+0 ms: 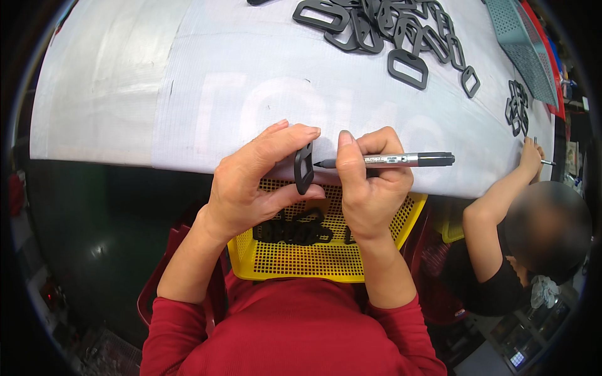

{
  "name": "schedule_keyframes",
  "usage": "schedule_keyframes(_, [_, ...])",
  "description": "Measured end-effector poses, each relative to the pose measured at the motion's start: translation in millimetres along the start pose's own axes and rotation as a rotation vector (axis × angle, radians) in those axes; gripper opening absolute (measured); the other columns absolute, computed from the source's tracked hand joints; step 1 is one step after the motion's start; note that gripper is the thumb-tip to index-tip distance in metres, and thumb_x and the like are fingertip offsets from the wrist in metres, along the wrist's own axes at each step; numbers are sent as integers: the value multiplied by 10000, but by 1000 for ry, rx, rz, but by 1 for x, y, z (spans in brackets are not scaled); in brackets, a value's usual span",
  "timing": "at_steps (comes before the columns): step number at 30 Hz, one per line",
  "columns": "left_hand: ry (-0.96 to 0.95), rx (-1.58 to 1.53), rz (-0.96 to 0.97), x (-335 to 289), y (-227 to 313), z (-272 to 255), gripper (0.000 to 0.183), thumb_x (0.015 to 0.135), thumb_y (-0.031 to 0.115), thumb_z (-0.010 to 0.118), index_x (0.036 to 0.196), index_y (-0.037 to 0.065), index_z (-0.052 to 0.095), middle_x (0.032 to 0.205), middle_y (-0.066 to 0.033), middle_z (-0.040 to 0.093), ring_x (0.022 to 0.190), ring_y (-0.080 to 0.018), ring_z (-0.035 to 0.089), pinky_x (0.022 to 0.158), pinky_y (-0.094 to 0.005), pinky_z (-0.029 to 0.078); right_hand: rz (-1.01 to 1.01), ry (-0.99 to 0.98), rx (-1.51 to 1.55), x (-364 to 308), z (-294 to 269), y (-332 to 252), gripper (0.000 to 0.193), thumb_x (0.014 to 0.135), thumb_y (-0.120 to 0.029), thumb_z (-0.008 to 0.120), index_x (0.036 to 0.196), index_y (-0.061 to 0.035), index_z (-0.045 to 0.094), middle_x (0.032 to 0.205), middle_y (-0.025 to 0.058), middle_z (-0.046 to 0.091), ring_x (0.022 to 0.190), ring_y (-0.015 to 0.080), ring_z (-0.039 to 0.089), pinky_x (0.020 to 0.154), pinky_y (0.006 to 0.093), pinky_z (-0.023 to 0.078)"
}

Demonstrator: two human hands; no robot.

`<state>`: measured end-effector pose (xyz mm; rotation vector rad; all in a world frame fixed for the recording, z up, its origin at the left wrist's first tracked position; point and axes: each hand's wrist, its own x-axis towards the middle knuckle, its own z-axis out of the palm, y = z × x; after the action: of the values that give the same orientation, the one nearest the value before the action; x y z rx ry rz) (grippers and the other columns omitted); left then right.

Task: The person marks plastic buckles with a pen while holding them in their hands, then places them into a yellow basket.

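My left hand (251,169) holds a black frame-shaped piece (303,170) on edge between thumb and fingers, above the table's near edge. In my right hand (375,182) is a silver and black marker pen (401,160), gripped like a writing tool. Its dark tip points left, close beside the piece; whether it touches I cannot tell. Below both hands, a yellow perforated basket (301,271) rests at my lap with several black pieces (291,229) inside. My right wrist hides part of the basket.
A heap of similar black frames (407,67) lies at the far side of the white-covered table (232,75). A smaller pile (517,108) is at the right, near a teal basket (523,50). At the right edge a co-worker's arm (501,194) reaches over the table.
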<state>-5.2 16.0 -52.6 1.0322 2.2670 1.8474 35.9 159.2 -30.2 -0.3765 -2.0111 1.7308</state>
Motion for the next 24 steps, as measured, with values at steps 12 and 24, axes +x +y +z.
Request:
schedule_keyframes(12, [-59, 73, 84, 1, -1, -3, 646, 616, 122, 790, 1157, -24, 469, 1069, -191, 597, 1030, -264, 577, 980, -376, 370, -63, -67, -78, 1, -2, 2, 221, 768, -17, 628, 624, -34, 461, 494, -12, 476, 438, 21, 426, 386, 198, 319])
schedule_keyframes(24, [-49, 68, 87, 1, -2, -2, 640, 610, 126, 793, 1147, -26, 479, 1053, -183, 604, 1017, -263, 585, 981, -388, 373, -100, -79, -92, 2, -1, 3, 222, 765, -1, 625, 625, -34, 457, 501, -6, 485, 433, 27, 432, 385, 202, 326])
